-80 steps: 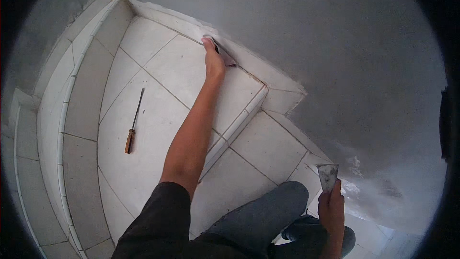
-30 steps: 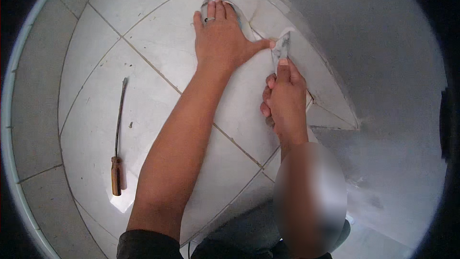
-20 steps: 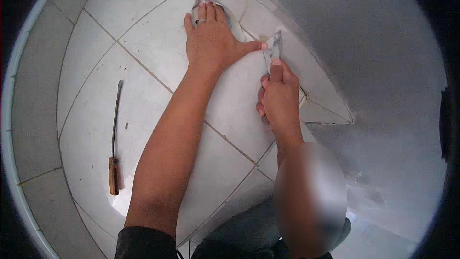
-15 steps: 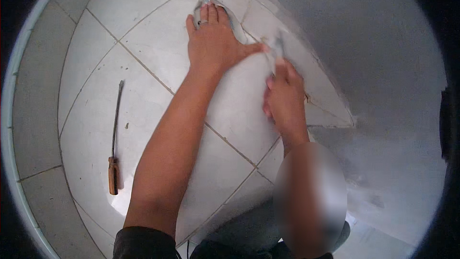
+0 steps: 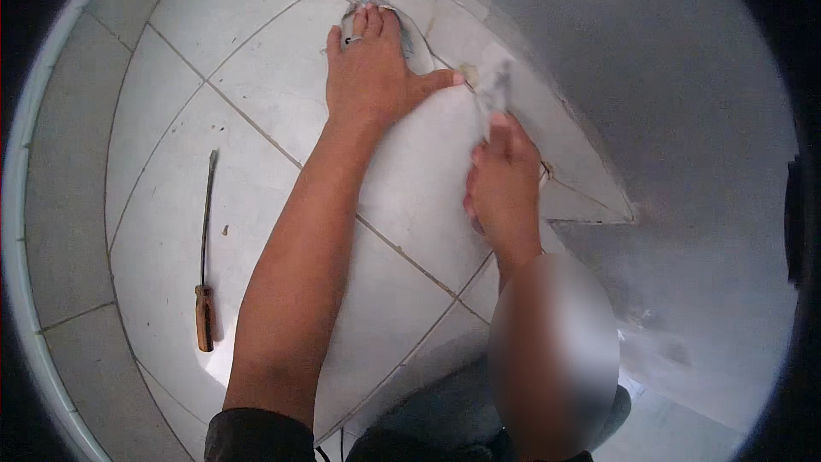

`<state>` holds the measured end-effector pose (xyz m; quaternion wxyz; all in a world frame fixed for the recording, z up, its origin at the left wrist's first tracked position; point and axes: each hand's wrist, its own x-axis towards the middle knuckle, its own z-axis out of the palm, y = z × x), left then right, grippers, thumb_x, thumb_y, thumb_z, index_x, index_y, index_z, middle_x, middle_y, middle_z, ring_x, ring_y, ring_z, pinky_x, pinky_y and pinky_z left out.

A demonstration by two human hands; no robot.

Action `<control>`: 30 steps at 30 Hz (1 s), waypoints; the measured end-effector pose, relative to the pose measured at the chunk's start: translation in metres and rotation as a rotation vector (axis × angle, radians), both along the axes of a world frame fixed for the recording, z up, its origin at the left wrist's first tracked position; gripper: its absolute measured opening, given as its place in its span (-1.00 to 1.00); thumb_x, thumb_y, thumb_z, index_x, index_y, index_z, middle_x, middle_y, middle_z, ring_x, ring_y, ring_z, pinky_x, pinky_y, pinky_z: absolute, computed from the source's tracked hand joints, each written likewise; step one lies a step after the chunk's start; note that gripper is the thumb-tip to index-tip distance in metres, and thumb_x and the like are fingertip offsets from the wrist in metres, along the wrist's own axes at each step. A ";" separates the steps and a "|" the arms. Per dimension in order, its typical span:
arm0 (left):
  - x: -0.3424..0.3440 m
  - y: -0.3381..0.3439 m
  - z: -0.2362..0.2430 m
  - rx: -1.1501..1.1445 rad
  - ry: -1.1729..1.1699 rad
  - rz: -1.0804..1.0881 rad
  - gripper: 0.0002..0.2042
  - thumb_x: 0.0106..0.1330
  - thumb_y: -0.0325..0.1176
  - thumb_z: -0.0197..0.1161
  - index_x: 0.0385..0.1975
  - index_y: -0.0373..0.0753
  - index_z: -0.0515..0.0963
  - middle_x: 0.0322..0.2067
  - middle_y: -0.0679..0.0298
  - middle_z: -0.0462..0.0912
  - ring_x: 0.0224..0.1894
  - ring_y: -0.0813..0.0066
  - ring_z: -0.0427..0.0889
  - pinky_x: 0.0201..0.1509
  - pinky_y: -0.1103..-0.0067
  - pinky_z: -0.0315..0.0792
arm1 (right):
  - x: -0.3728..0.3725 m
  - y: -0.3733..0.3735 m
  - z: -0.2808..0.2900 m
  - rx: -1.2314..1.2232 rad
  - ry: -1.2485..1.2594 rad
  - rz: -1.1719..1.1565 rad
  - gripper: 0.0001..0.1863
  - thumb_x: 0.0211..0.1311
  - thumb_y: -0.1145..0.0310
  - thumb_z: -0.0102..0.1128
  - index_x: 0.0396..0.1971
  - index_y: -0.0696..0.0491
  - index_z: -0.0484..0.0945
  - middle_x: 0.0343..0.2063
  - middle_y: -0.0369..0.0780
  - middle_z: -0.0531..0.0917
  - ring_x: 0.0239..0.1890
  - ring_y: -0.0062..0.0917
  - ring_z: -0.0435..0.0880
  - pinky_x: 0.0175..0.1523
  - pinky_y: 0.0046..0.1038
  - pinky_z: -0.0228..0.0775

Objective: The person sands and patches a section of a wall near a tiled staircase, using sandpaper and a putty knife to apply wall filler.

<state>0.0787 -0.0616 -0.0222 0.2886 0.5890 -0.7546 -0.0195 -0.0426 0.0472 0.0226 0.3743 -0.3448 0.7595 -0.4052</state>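
Observation:
My left hand (image 5: pixel 366 77) lies palm down with fingers stretched over a rounded, greyish, shiny-edged thing (image 5: pixel 416 50) on white floor tiles. Most of that thing is hidden under the hand, so its kind cannot be made out. The thumb points right, toward a dirty tile joint with a tan chipped spot (image 5: pixel 468 75). My right hand (image 5: pixel 506 173) is closed around a slim tool (image 5: pixel 503 85) with a grey upper end, smeared by motion; its kind is unclear. The tool's end is over the tiles by the wall, a little right of my left thumb.
A screwdriver (image 5: pixel 204 316) with a brown handle and long metal shaft lies left of my left forearm. Small crumbs (image 5: pixel 225 229) dot the tiles nearby. A grey wall (image 5: pixel 650 103) rises along the right, and a raised tiled border (image 5: pixel 64 205) curves along the left.
My left hand appears slightly farther left, along with a small shift of the whole view. The right hand keeps its grip while the blurred tool tilts a little.

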 end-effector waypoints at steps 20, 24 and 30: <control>-0.001 0.004 0.002 0.024 -0.027 0.027 0.17 -0.12 0.47 0.33 0.33 -0.45 0.23 0.37 -0.08 0.24 0.48 0.15 0.14 0.50 0.11 -0.06 | -0.003 -0.002 -0.005 -0.113 0.201 0.021 -0.60 0.52 0.31 -0.27 -0.13 0.27 0.55 -0.28 0.16 0.64 -0.14 0.07 0.61 0.02 -0.09 0.40; 0.000 0.001 0.002 0.001 -0.021 -0.023 0.12 -0.09 0.41 0.33 0.32 -0.42 0.24 0.37 -0.08 0.24 0.47 0.14 0.16 0.51 0.11 -0.07 | -0.005 -0.011 -0.014 -0.315 0.193 0.294 -0.63 0.54 0.14 -0.21 -0.25 0.12 0.49 -0.61 -0.26 0.42 -0.66 -0.56 0.37 -0.60 -0.46 0.21; 0.001 0.001 0.002 0.003 0.027 0.008 -0.15 0.11 0.09 0.31 0.30 -0.39 0.27 0.34 -0.06 0.30 0.45 0.17 0.20 0.51 0.13 -0.06 | -0.050 0.081 0.033 -0.115 0.273 0.192 -0.49 0.49 0.17 -0.03 0.32 0.12 0.37 -0.60 -0.26 0.50 -0.50 -0.64 0.55 -0.34 -0.46 0.50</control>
